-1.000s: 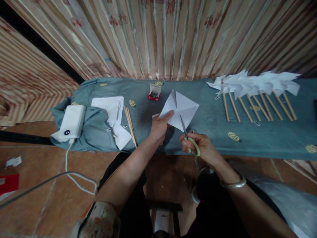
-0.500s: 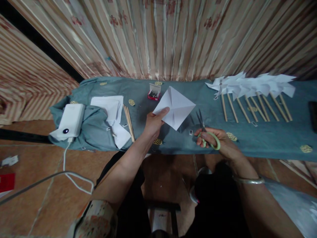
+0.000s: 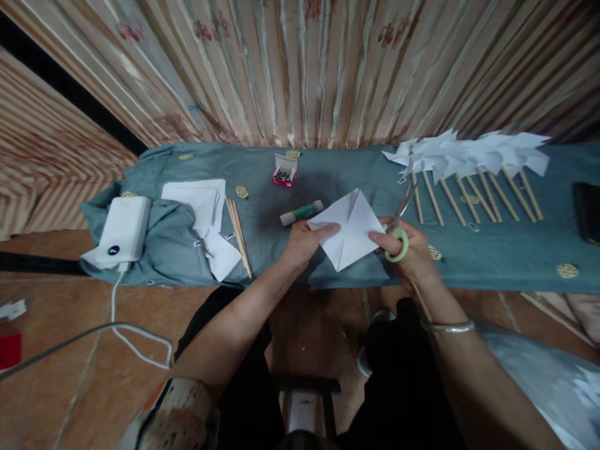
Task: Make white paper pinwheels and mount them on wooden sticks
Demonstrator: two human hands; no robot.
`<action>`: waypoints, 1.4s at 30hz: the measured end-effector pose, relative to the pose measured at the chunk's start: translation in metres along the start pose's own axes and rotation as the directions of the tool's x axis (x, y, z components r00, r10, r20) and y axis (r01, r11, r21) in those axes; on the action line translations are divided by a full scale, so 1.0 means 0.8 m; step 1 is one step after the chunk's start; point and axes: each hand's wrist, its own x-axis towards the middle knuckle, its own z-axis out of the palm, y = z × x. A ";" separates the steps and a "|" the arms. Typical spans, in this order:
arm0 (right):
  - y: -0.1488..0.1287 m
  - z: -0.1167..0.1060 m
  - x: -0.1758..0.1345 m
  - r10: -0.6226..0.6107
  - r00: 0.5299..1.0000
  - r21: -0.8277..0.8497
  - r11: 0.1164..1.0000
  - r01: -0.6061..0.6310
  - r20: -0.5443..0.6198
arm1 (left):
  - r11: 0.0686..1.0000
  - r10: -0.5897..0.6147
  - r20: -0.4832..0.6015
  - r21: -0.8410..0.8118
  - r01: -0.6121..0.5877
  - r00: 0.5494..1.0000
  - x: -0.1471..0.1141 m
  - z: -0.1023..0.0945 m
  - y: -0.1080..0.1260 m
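Observation:
A creased square of white paper (image 3: 351, 228) is held up over the near part of the table, cut or folded along lines toward its middle. My left hand (image 3: 304, 242) pinches its left corner, thumb on top. At the right corner, my right hand (image 3: 407, 247) grips the paper's edge between thumb and fingers. That same hand also keeps hold of scissors (image 3: 404, 206) with pale green handles, blades pointing up and away. A glue stick (image 3: 302, 213) with a green label lies just beyond my left hand.
An opened small red box of metal pins (image 3: 284, 170) stands farther back. Paper pinwheels (image 3: 469, 155) on wooden sticks lie in a row at right. At left are stacked paper sheets (image 3: 194, 194), loose sticks (image 3: 238, 234) and a white power bank (image 3: 122, 230) with a cable.
The paper has moved right and nearer to me, uncovering the glue stick. My right hand has come up with the scissors and taken the paper's right corner.

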 end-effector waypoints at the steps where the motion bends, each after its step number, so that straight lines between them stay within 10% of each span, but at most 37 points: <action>1: 0.000 -0.001 0.000 -0.002 1.000 0.002 1.000 0.003 -0.008 | 1.000 -0.015 0.003 0.016 0.015 1.000 0.000 0.000 0.001; 42: -0.013 -0.011 0.002 0.005 1.000 -0.021 1.000 -0.005 0.001 | 0.930 -0.076 0.089 0.366 0.038 0.993 -0.009 -0.012 0.018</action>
